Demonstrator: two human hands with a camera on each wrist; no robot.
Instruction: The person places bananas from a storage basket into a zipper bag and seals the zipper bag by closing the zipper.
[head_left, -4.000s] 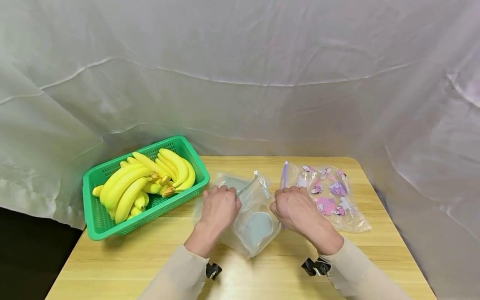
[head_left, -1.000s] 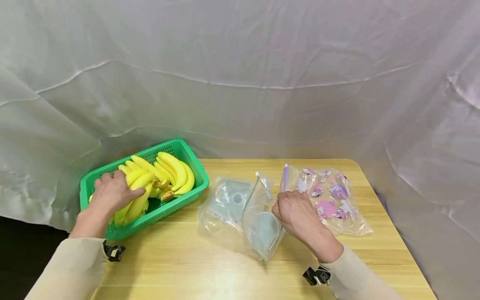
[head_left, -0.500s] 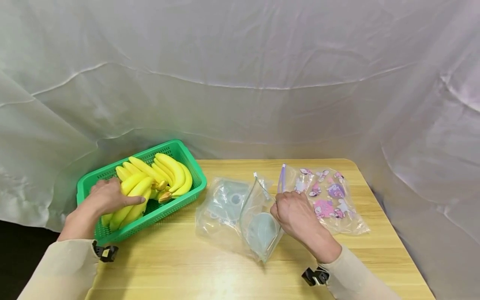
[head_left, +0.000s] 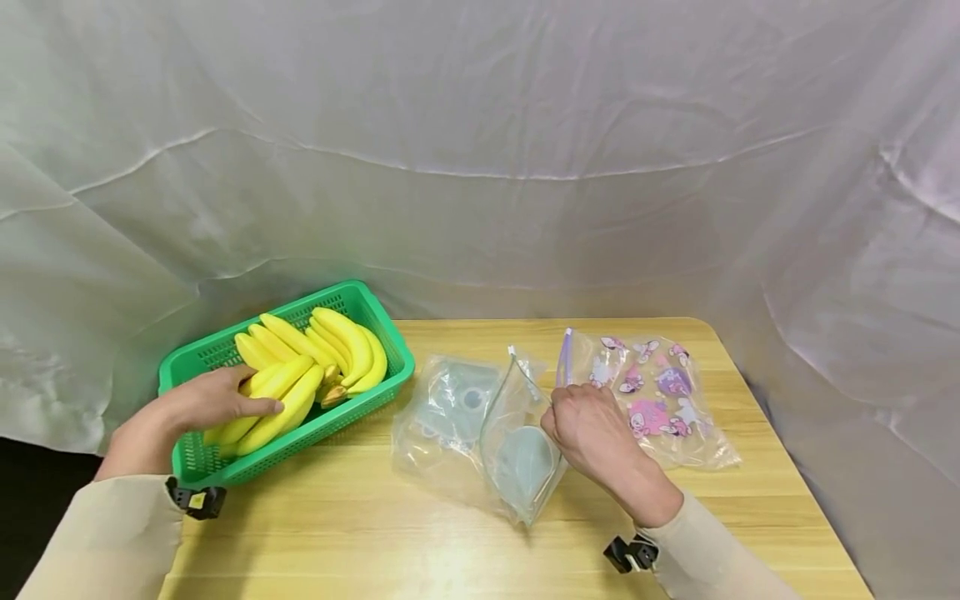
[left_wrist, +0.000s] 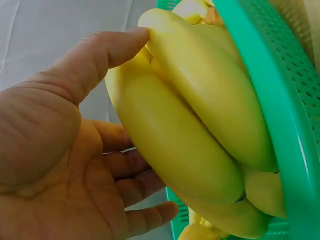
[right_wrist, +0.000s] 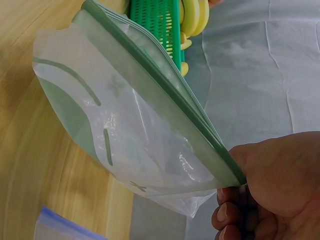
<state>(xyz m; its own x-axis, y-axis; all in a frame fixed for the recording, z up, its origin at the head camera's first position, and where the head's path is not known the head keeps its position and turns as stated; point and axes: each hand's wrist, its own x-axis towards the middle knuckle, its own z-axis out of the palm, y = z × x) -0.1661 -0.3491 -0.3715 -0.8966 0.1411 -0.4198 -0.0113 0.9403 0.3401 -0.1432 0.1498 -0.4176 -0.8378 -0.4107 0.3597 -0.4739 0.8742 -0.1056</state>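
Observation:
My left hand (head_left: 210, 400) holds a bunch of yellow bananas (head_left: 281, 400) in the green basket (head_left: 337, 414). In the left wrist view the thumb lies against one banana (left_wrist: 200, 85) and the other fingers reach round the far side of the bunch. My right hand (head_left: 596, 425) pinches a top corner of a clear zip bag (right_wrist: 140, 125) with a green seal strip. The bag's mouth gapes, and its body spreads over the table to the left. A white slider (head_left: 512, 351) sits at the far end of the seal.
More bananas (head_left: 352, 342) lie in the right half of the basket. A second clear zip bag (head_left: 652, 408), with a purple strip and pink prints, lies flat right of my right hand. A grey curtain (head_left: 480, 233) hangs behind the wooden table (head_left: 360, 533).
My left hand let go of the bag, went left into the basket and took hold of the bananas, which have shifted slightly right within it. My right hand kept its grip on the bag.

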